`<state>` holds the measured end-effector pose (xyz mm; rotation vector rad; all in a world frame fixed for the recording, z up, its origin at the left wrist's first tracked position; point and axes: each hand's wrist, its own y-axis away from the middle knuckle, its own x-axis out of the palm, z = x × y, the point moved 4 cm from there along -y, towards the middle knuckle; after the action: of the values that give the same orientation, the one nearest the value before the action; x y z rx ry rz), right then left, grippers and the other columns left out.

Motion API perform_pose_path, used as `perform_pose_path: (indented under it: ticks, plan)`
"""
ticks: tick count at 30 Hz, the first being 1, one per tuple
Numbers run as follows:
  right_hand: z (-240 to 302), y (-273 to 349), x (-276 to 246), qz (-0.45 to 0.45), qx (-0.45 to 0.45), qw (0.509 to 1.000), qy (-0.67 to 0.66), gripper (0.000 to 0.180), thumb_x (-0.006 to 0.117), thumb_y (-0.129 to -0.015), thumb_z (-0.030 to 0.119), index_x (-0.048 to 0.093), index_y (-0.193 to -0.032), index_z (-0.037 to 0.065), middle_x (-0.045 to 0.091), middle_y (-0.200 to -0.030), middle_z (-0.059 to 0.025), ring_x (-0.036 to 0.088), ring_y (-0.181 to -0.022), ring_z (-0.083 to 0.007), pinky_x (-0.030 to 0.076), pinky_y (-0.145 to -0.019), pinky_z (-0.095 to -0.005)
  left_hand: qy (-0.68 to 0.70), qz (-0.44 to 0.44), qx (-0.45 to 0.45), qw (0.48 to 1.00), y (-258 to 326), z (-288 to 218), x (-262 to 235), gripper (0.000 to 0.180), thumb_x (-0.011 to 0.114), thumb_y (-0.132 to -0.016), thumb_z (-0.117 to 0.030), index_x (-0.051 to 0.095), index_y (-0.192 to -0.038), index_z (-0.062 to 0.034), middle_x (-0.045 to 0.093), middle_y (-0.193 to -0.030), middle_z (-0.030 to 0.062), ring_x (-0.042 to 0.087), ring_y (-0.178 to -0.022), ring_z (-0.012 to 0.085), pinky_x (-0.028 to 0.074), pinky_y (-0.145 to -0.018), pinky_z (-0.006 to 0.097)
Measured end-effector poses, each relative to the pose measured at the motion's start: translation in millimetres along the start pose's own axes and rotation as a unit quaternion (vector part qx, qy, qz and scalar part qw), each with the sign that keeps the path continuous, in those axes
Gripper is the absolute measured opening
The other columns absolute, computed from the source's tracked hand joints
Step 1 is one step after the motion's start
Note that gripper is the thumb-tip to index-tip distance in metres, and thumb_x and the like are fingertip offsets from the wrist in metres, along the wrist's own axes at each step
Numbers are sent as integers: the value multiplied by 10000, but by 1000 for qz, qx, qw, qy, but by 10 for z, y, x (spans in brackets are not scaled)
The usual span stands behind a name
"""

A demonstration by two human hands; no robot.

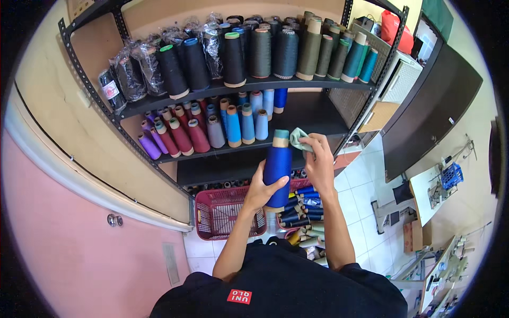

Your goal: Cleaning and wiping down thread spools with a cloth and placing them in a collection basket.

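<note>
- Left hand: curled round the lower half of a blue thread cone, thumb pressed across it, near the centre of the view.
- Right hand: at the cone's 2 o'clock, fingers pinching a pale green cloth (crumpled, just beside the cone's tip).
- Red basket: at the cone's 8 o'clock, slatted floor showing.
- Second basket: 5 o'clock, holding blue, yellow and dark cones.

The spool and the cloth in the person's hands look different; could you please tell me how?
The spool is mostly deep blue, the cloth pale green. The spool is tall and tapering; the cloth is smaller and bunched up. The left hand wraps the spool's side, while the right hand pinches the cloth. Both are held before the shelves.
</note>
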<state>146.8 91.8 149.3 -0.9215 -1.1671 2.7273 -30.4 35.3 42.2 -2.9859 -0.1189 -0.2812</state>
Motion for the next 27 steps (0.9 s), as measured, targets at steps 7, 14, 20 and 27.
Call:
perform_pose_path:
  ticks: [7, 14, 20, 27]
  plan:
    - [279, -45, 182, -5, -75, 997, -27, 424, 559, -873, -191, 716, -1188, 46, 638, -1286, -204, 679, -1135, -428, 564, -962, -431, 28, 12, -3, 1000, -25, -118, 21, 906, 930, -873, -319, 453, -1565, 17, 655, -1357, 154, 674, -1188, 212, 559, -1054, 365]
    - [233, -94, 73, -35, -28, 998, -43, 397, 584, -865, -195, 681, -1178, 27, 630, -1277, -196, 682, -1135, -403, 556, -964, -419, -49, 29, 30, 998, -62, -343, -140, 874, 906, -887, -332, 466, -1558, 16, 666, -1334, 136, 676, -1171, 209, 554, -1053, 379]
    - [153, -37, 158, 5, -43, 997, -61, 406, 602, -854, -196, 675, -1186, 28, 635, -1262, -195, 672, -1153, -408, 543, -976, -414, -26, 10, 29, 999, 39, -293, -127, 866, 902, -889, -318, 466, -1561, 11, 661, -1339, 137, 669, -1182, 200, 545, -1063, 373]
    - [381, -66, 133, -15, -64, 993, -97, 400, 620, -845, -173, 682, -1182, 34, 641, -1252, -202, 669, -1144, -429, 549, -968, -444, 21, 21, -1, 1000, 89, -197, -136, 870, 908, -888, -333, 478, -1560, 13, 665, -1339, 124, 669, -1188, 191, 548, -1060, 358]
